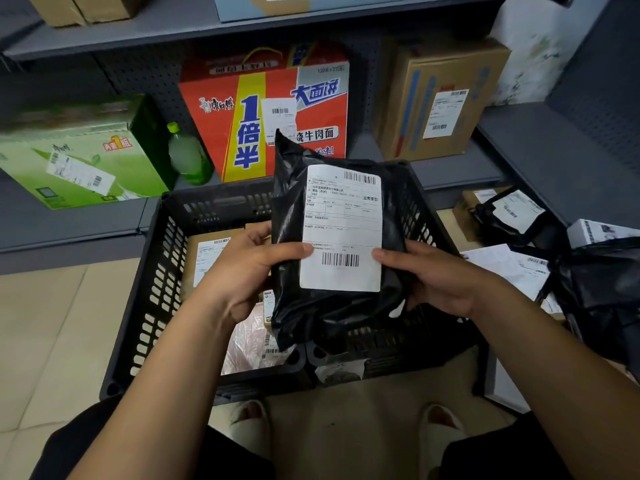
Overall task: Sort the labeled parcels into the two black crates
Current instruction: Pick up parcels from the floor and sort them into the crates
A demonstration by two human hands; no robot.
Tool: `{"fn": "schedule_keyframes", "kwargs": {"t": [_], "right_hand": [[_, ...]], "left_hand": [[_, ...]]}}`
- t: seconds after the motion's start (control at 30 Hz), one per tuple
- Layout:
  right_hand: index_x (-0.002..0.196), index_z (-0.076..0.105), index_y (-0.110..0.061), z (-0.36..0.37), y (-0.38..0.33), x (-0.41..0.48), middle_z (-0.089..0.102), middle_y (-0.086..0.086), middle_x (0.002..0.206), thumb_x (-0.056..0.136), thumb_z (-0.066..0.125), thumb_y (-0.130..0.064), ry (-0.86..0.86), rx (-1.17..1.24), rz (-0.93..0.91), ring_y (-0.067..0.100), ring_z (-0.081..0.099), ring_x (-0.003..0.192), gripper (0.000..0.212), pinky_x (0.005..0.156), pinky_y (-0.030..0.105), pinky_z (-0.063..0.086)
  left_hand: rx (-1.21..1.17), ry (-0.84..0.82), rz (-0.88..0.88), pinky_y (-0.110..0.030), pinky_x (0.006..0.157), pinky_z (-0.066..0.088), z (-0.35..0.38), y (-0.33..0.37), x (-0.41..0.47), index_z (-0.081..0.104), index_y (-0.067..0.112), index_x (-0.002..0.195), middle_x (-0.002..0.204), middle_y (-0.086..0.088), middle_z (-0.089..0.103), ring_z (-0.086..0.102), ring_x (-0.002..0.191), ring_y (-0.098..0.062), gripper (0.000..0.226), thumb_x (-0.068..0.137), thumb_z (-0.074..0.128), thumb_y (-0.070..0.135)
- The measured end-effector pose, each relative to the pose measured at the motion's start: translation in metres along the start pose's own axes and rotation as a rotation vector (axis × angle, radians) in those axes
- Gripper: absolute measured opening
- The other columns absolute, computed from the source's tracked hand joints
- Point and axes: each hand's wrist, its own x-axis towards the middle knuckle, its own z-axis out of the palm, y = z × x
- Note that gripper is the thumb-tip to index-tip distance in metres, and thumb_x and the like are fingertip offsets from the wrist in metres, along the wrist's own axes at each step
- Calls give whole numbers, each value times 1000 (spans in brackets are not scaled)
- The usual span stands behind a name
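A black plastic parcel [332, 313] with a white shipping label facing me is held upright above the crates. My left hand [249, 268] grips its left edge, thumb on the label. My right hand [433, 271] grips its right edge, thumb on the label too. Below stands the left black crate [152, 289], holding a labelled cardboard box [204, 261] and a clear pinkish bag [249, 344]. The right black crate [415, 202] is mostly hidden behind the parcel.
On the floor at the right lies a pile of labelled parcels [519, 213], black bags and small boxes. Grey shelves behind carry a green carton [79, 161], a green bottle [187, 157], a red noodle carton [263, 112] and a brown box [440, 98]. My slippered feet [249, 427] stand before the crates.
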Motion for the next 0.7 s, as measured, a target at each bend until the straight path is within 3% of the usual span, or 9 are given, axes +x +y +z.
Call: {"fn": "schedule_keyframes", "kwargs": {"t": [0.07,0.17,0.23,0.33,0.4,0.53,0.7], "right_hand": [[130,61,-31,-4,-1,-1,72,-2,122,73,74,-40,-33,-4,-2,23,69,112,58,84,51,57],[131,61,-23,-9,-1,-2,71,5,122,69,81,-22,-75,-84,7,28,68,111,64,89,52,56],[121,66,-12,-8,0,-1,74,12,111,71,79,-11,-50,-138,-6,30,72,101,52,95,52,54],[90,70,-6,-5,1,3,75,13,87,80,74,-1,78,-102,-47,24,73,82,12,98,53,53],[80,67,-8,-6,0,5,73,11,79,83,72,1,126,-82,-39,23,72,79,11,95,55,54],[100,70,-11,-8,-2,4,75,10,91,82,76,-7,137,-120,10,25,73,90,20,94,52,56],[116,69,-22,-12,-11,3,75,0,108,67,78,-35,308,31,-206,19,70,107,52,97,45,54]], "left_hand": [[-17,45,-1,-50,94,55,-5,0,2,72,9,112,109,-12,76,71,103,-34,37,77,74,-2],[-83,103,19,-57,102,48,-16,4,3,70,9,117,113,-13,74,66,113,-39,51,67,79,7],[-123,124,47,-58,104,46,-23,7,4,69,8,122,117,-14,73,63,117,-41,59,64,81,11],[-168,116,79,-60,106,43,-30,9,5,66,7,126,121,-15,71,61,121,-41,63,65,82,8],[-194,122,100,-59,106,44,-31,9,5,64,6,128,122,-14,71,62,120,-38,64,66,80,8],[-198,125,118,-53,103,49,-30,8,6,61,8,130,120,-10,72,66,116,-33,65,67,77,8],[-150,67,73,-46,97,53,-21,1,8,58,8,131,116,-13,73,69,110,-34,68,65,77,2]]}}
